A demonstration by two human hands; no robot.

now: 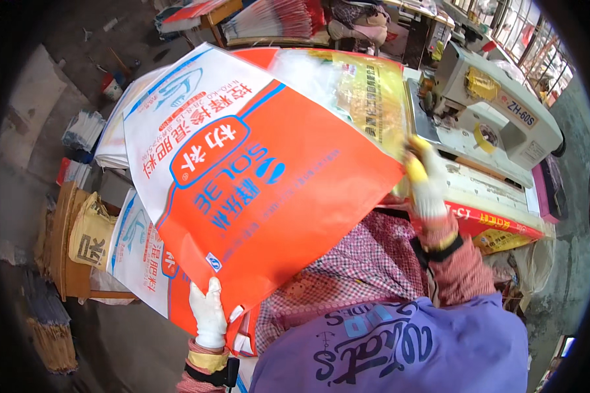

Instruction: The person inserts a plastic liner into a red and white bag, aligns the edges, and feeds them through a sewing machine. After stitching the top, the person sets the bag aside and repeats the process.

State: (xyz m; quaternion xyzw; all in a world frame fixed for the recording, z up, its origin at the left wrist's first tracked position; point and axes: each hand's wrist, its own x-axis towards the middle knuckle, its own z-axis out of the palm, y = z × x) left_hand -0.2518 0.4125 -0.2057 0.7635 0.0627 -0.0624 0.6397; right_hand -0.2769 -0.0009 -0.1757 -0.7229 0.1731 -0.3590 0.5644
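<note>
A large red and white woven sack (282, 177) with blue print lies tilted across the view in front of me. My left hand (208, 316), in a white glove, pinches its lower left edge, thumb on top and the other fingers underneath. At the sack's right corner is my right hand (429, 183), in a white glove with yellow fingertips. Motion smears those fingers, so their grip is unclear. Under the held sack, a matching sack (134, 255) shows at the left. A yellow and clear printed sack (367, 92) lies flat beyond it.
An industrial sewing machine (505, 108) stands on the right, its bed beside my right hand. Stacked sacks (272, 23) lie at the back. At the left are a wooden stand (65, 242) with a tan sack (92, 229) and bundled sacks (49, 321) on the floor.
</note>
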